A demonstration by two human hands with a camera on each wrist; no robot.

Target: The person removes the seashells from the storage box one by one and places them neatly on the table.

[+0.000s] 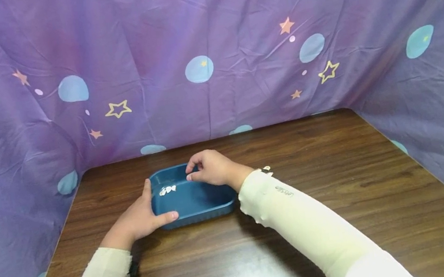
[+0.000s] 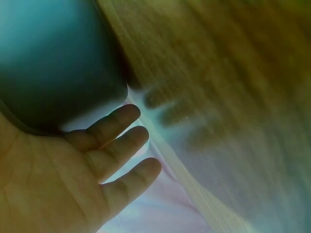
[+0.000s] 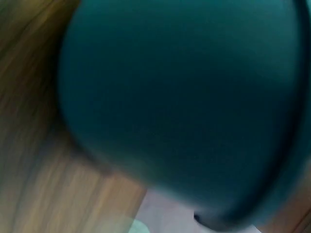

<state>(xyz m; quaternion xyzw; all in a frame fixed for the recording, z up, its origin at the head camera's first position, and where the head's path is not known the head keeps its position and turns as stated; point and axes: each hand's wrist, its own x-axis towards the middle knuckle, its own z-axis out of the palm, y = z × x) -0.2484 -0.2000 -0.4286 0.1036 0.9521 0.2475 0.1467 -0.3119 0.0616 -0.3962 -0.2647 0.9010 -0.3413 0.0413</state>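
A blue rectangular tray (image 1: 198, 216) with rounded corners and a raised rim stands on the wooden table. Small white shapes (image 1: 167, 190) show inside it near its left end. My left hand (image 1: 141, 217) spans the tray's left end, thumb lying over the front rim, index finger along the left side; in the left wrist view its other fingers (image 2: 124, 150) reach out straight beside the tray wall. Over the tray's back part hovers my right hand (image 1: 211, 168), fingers bent loosely toward the thumb, a gap showing between the tips. Blue tray surface (image 3: 170, 87) fills the right wrist view, where no fingers show.
The brown wooden table (image 1: 328, 180) extends right of the tray and toward the front. A purple cloth (image 1: 239, 80) with stars and blue spots hangs along its back and both sides. Light sleeves (image 1: 300, 221) cover both forearms.
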